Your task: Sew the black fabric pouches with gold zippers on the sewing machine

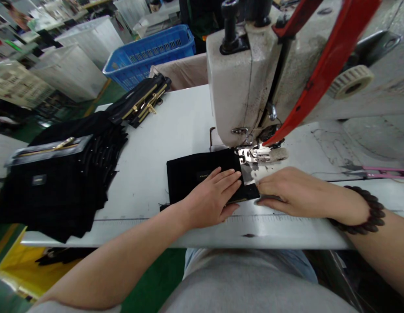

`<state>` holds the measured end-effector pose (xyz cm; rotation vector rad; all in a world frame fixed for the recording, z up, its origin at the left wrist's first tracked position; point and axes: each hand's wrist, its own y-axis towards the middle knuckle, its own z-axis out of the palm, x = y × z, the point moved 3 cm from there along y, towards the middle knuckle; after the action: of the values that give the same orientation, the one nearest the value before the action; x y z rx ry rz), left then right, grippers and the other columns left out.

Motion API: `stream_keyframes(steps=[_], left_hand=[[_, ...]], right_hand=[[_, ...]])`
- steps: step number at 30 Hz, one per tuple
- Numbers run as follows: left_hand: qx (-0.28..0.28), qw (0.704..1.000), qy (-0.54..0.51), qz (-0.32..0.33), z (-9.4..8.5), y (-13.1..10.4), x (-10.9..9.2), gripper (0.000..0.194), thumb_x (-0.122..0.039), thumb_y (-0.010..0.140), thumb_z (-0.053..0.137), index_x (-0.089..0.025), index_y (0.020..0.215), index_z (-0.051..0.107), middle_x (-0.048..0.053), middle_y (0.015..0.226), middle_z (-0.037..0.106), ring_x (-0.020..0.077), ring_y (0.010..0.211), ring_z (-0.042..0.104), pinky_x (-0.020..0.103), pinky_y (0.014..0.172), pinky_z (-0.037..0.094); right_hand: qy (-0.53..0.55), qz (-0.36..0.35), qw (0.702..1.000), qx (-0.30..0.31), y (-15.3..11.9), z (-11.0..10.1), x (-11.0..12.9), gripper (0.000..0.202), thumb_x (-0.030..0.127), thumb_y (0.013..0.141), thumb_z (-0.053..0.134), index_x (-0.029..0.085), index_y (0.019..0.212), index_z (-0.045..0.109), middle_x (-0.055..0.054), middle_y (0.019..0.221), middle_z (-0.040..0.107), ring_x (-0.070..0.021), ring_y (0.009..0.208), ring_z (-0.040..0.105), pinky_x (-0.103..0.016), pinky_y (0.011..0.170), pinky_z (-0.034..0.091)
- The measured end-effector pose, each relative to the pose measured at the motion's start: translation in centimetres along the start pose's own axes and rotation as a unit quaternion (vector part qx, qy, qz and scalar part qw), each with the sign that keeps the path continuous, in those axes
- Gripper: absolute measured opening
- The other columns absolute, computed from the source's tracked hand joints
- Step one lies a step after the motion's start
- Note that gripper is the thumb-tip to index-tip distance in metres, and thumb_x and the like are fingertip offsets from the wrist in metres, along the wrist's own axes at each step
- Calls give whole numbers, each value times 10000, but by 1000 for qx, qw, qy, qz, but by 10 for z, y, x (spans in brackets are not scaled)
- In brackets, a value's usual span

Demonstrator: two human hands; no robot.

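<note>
A black fabric pouch lies on the sewing machine bed, its far right edge by the metal presser foot. A small label with gold lettering shows on it, and a strip of gold zip teeth runs along its near edge. My left hand rests flat on top of the pouch, fingers stretched toward the presser foot. At the pouch's right corner, my right hand has its thumb and fingers closed on the edge; the fingertips are partly hidden. The white sewing machine head stands just beyond both hands.
Stacked black fabric pieces lie at the left, with black zipped pouches behind them. Pink-handled thread snips lie at the right. A red lever slants across the machine. Beyond the table is a blue basket; below left, a yellow bin.
</note>
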<state>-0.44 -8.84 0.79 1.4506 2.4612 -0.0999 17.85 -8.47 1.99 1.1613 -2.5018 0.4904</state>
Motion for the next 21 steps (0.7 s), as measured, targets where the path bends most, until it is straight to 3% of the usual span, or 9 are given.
stream_keyframes(steps=[5,8,14,21], left_hand=[[-30,999,-13,3,-2,-2,0,430,-287,898,409,-14,1228,451,178,1288,485,259,1246,407,463,1062,334],[-32,999,-12,6,-2,-3,0,426,-283,903,401,-20,1234,443,178,1295,478,253,1248,407,460,1058,341],[27,999,20,1,-1,1,-2,414,-294,905,401,-36,1220,476,160,1327,450,280,1261,381,495,1060,317],[63,997,26,-23,-2,2,-1,481,-346,892,416,-65,1283,419,132,1343,440,264,1258,377,467,1079,285]], right_hand=[[-15,-29,999,-38,0,1,1,156,257,870,462,187,881,601,-15,752,622,-151,657,565,-260,582,362],[-41,-23,998,-30,3,5,3,185,324,851,516,176,866,625,-35,761,632,-170,677,582,-268,582,374],[-82,38,996,8,10,8,10,159,310,818,573,179,798,662,-37,725,666,-185,647,611,-268,542,367],[-31,25,999,10,6,5,5,156,274,849,530,193,831,663,-31,753,672,-174,690,623,-264,589,401]])
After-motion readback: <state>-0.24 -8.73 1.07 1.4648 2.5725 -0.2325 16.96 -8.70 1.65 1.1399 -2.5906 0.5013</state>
